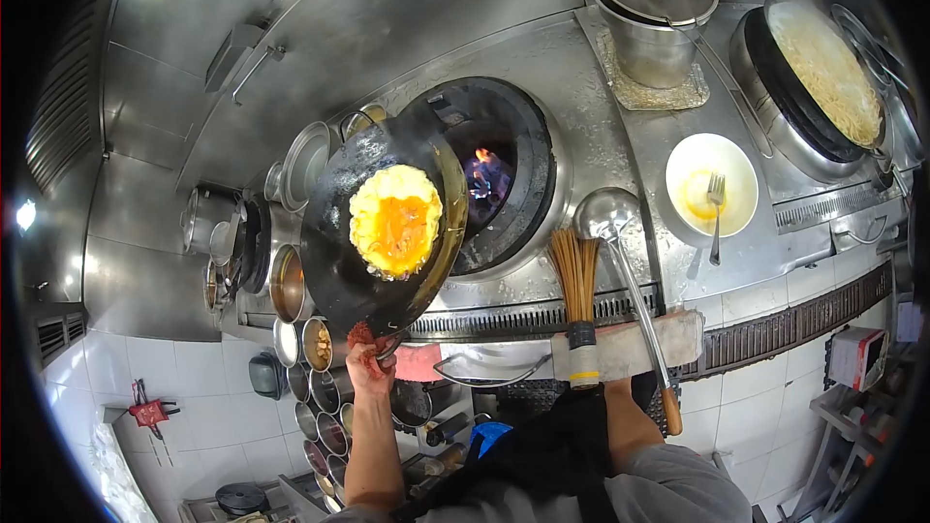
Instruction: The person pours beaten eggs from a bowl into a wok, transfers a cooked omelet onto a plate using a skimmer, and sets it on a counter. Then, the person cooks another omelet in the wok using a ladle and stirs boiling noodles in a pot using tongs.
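Note:
My left hand [371, 368] is closed around the wok's near edge, with a red cloth [362, 335] in its grip. The black wok [329, 223] is tilted and held to the left of the burner [539, 184], where flames show. Inside it lies a round yellow egg [399, 221] with a runny orange middle. My right forearm [628, 421] reaches the front edge of the stove; the fingers there are hidden by a folded beige cloth [639, 341] and a bamboo wok brush [578, 300]. Beside them rests a long ladle [632, 281] with a wooden handle end.
A white bowl [684, 169] with egg traces and a fork [716, 196] stands right of the burner. Behind it is a metal pot [651, 53] topped by a strainer. Noodles [828, 73] fill a pan at far right. Several metal containers [288, 283] line the left side.

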Motion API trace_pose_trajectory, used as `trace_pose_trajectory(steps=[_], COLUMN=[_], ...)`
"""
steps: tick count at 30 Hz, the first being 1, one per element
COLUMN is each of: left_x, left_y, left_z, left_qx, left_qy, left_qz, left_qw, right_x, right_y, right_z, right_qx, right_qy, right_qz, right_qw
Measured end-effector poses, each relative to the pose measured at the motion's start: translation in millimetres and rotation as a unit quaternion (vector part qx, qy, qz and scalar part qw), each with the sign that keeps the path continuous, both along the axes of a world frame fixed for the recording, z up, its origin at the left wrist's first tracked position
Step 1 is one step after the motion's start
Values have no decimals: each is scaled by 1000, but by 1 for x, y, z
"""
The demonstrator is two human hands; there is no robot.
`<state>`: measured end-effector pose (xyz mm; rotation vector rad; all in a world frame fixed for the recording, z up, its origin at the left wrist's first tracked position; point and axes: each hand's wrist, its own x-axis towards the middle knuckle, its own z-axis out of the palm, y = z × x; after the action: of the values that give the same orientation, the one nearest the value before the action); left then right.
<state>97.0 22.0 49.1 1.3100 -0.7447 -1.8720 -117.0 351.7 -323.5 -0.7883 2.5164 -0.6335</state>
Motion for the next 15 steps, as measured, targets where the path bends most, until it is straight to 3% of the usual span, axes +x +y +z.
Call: trace_pose_trajectory(steps=[6,15], left_x=[15,3], left_y=[-9,-3], left_z=[-9,0], left_qx=[39,6], left_qy=[32,34], left_qz=[-19,-35], left_qw=[999,999], right_x=[-2,-2], right_y=[-3,-2], right_z=[0,-2], right_qx=[6,13], right_qy=[7,28], right_qz=[7,16], right_qw=[1000,999])
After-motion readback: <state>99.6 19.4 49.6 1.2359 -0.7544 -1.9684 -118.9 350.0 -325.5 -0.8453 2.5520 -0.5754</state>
